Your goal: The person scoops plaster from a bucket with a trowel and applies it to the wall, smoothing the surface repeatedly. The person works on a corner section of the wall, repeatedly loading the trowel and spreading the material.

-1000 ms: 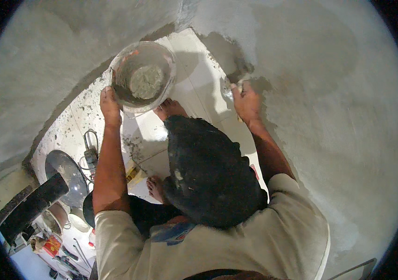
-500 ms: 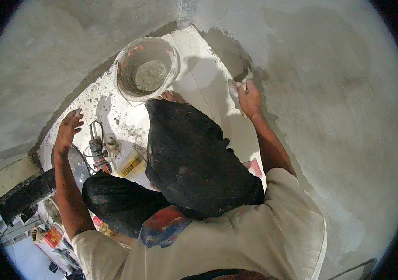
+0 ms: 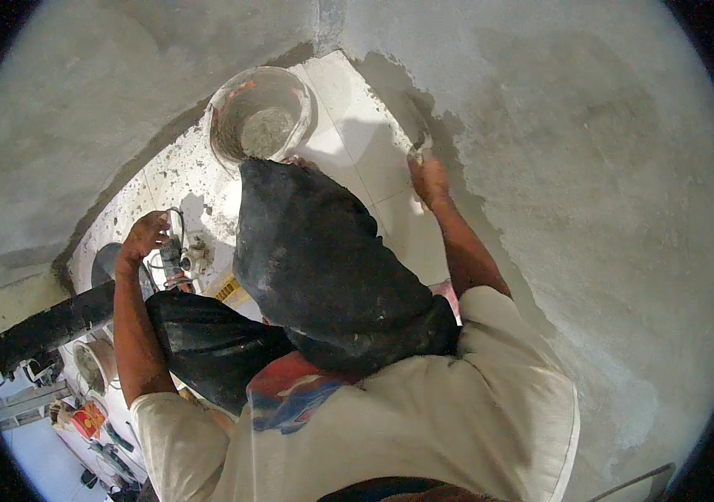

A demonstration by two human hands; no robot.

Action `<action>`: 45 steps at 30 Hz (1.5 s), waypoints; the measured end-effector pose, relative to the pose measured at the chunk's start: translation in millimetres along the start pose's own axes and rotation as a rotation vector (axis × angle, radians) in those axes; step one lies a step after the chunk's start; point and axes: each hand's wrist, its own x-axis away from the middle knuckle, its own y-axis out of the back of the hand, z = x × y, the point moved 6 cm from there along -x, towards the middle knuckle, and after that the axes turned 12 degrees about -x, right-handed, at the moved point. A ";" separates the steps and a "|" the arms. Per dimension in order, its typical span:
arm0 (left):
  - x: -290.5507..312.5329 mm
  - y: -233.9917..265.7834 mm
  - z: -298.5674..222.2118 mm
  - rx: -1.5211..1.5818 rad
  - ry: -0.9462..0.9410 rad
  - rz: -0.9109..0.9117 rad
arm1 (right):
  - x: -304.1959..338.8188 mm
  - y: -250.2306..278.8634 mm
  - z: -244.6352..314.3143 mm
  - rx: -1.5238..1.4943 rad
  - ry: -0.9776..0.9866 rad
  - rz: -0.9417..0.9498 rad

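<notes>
My right hand [image 3: 430,178] is closed round the handle of a small trowel [image 3: 420,124], whose blade rests near the foot of the right wall, by a strip of dark wet mortar [image 3: 399,84]. Much of the trowel is hidden by the hand or blends with the mortar. My left hand [image 3: 146,234] hovers at the left with loosely bent fingers and nothing visible in it. Beside it on the floor lies a grey power tool [image 3: 171,258] with a cord. A bucket [image 3: 301,134] holding grey mortar [image 3: 266,132] stands ahead of my knee.
White floor tiles [image 3: 348,125] are spattered with mortar on the left. Grey plastered walls [image 3: 574,167] meet at the far corner. A dark beam-like bar [image 3: 56,326] runs at the left. Behind it stand another bucket [image 3: 96,366] and a red container [image 3: 89,420]. A yellow package [image 3: 229,289] lies by my knee.
My right hand with the trowel has shifted slightly left along the wall's foot. My left hand has moved lower and right, its fingers more bent. My body and knee have shifted left.
</notes>
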 end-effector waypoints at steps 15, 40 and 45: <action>-36.5 -44.3 -136.6 0.041 -0.046 -0.103 | 27.6 43.0 201.6 0.254 0.549 0.252; -70.4 -158.5 -170.6 0.926 -0.156 -0.280 | -37.1 -155.1 300.8 0.741 0.901 0.689; -69.6 -161.3 -174.8 0.895 -0.216 -0.278 | -38.6 -168.8 280.1 0.650 0.768 0.737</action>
